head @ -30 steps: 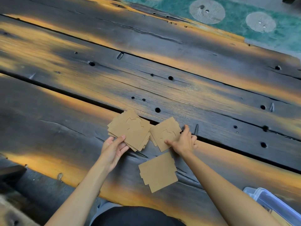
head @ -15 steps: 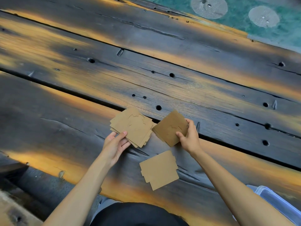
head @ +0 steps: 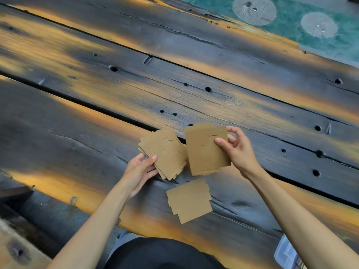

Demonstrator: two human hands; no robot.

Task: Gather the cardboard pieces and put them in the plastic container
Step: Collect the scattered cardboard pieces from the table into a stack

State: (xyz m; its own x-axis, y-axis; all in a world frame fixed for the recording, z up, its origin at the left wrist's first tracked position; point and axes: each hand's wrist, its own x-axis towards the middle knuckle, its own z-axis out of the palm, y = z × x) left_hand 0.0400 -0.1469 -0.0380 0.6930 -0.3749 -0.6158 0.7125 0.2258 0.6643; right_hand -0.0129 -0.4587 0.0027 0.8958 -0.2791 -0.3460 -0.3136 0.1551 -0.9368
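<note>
Off the planks now — right hand lifts cardboard piece.

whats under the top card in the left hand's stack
More cardboard pieces: their staggered edges fan out beneath the stack in the left hand. Their faces and exact number are covered.

Weathered dark plank table, orange-streaked and hole-pocked; a small stack of notched cardboard pieces lies flat near its front edge.

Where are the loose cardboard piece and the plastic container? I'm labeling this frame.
loose cardboard piece (head: pixel 189 199), head view, middle of its flat face.
plastic container (head: pixel 287 253), head view, visible corner at the lower right edge.
</note>
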